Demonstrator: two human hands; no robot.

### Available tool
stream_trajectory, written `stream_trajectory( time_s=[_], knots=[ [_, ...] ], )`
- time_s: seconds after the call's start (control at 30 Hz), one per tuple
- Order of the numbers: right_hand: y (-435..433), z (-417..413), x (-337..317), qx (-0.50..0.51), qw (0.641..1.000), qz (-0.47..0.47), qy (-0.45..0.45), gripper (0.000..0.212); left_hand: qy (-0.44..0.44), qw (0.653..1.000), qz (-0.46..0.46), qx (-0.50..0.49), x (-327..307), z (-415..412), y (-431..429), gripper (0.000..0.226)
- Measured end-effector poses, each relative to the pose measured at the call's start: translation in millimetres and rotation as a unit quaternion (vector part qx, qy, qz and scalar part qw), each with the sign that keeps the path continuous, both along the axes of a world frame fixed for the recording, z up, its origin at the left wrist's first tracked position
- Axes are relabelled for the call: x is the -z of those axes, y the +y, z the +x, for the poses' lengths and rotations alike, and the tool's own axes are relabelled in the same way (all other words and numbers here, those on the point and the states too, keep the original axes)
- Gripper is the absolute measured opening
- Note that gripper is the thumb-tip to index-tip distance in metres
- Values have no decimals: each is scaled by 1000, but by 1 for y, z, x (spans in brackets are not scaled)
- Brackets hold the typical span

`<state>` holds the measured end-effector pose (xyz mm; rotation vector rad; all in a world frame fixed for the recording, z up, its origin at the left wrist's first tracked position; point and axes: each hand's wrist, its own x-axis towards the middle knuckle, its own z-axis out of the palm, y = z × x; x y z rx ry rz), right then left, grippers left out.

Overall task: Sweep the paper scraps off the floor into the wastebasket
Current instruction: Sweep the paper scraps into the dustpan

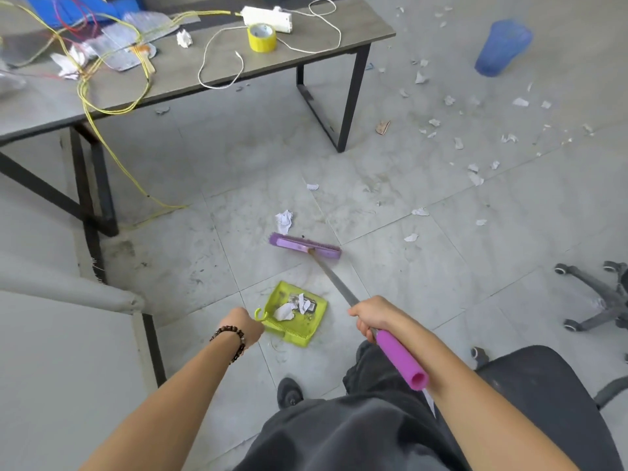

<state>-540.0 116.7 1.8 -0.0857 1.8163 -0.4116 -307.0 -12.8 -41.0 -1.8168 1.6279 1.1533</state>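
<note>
The scraps [475, 179] look feather-light and limp, apt to flutter or slip under bristles; most lie strewn over the floor [424, 283] at upper right, one crumpled wad [283, 220] at centre just beyond the broom [304, 248] head, a few already in the dustpan [295, 314] below it. Our right grip [373, 317] is wrapped round the broom's stiff shaft above its purple sleeve, a sound hold for short low strokes, and our left grip [243, 326] is curled round the dustpan handle; the wastebasket [503, 47] stands at upper right.
</note>
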Motion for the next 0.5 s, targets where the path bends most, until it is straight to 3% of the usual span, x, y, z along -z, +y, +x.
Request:
stream_trajectory(
  time_s=[0.23, 0.5],
  knots=[
    [-28, -10, 10, 22, 999, -21, 30, 19, 12, 999, -39, -8, 0, -9, -33, 17],
    [-139, -106, 44, 19, 996, -65, 57, 16, 8, 997, -31, -67, 5, -65, -131, 18]
  ],
)
